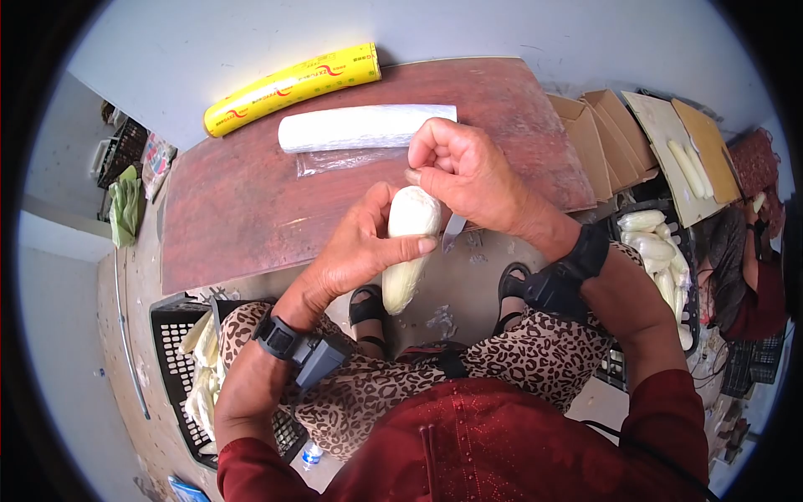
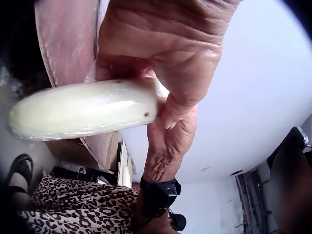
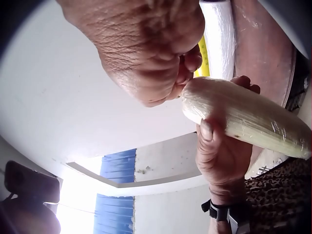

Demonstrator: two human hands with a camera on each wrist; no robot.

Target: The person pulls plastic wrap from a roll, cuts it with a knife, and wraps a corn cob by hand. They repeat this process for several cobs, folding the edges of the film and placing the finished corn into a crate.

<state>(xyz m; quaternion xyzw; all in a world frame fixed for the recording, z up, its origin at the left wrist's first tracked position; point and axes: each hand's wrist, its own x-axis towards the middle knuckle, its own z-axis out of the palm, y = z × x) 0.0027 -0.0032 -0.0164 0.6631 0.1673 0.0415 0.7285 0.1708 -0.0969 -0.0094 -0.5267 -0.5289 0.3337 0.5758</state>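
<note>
A long, pale green-white vegetable (image 1: 405, 278) in shiny clear film is held above the table's near edge. My left hand (image 1: 355, 243) grips it around the middle, thumb across the front and fingers behind. At its upper end, my right hand (image 1: 473, 180) has curled fingers and pinches the plastic film (image 3: 184, 91) there. Small dark spots mark the vegetable (image 2: 97, 111) in the left wrist view. A grey blade (image 1: 453, 232) shows just below the right hand, its other end hidden.
On the reddish table (image 1: 226, 209) lie a white film roll (image 1: 364, 127) and a yellow tube (image 1: 293, 88). A black crate (image 1: 171, 368) of pale vegetables stands at left, and wrapped ones (image 1: 657, 251) fill another at right. Cardboard boxes (image 1: 606, 138) stand beside the table; another person (image 1: 753, 284) sits far right.
</note>
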